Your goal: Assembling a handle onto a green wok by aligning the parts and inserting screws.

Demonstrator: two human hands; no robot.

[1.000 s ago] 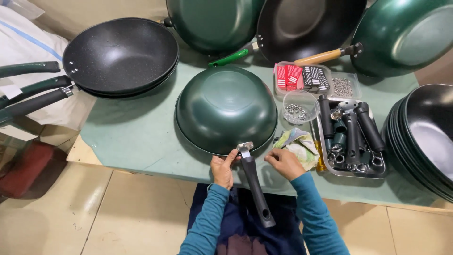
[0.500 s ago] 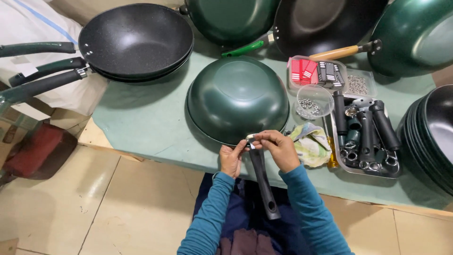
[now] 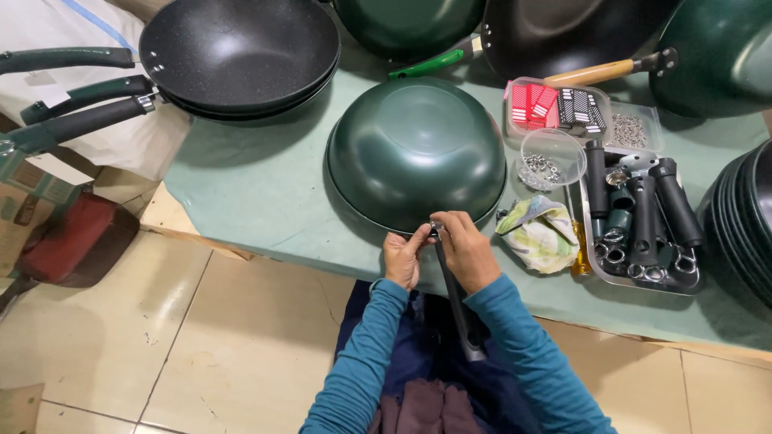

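A dark green wok (image 3: 416,151) lies upside down on the green-covered table (image 3: 257,193). Its black handle (image 3: 460,309) runs from the rim toward me, past the table edge. My left hand (image 3: 402,257) pinches the handle's metal joint at the rim from the left. My right hand (image 3: 465,251) wraps the top of the handle from the right. Both hands meet at the joint, and what the fingertips hold there is too small to tell.
Stacked black woks (image 3: 241,52) with long handles sit at the far left, more pans along the back and right edge. A metal tray (image 3: 643,217) of black handles, a clear cup of washers (image 3: 551,161), a crumpled cloth (image 3: 540,233) and small boxes (image 3: 555,106) lie right of the wok.
My right hand has come from the cloth to the handle joint, joining the left hand. The view has shifted, with the wok now nearer the middle.
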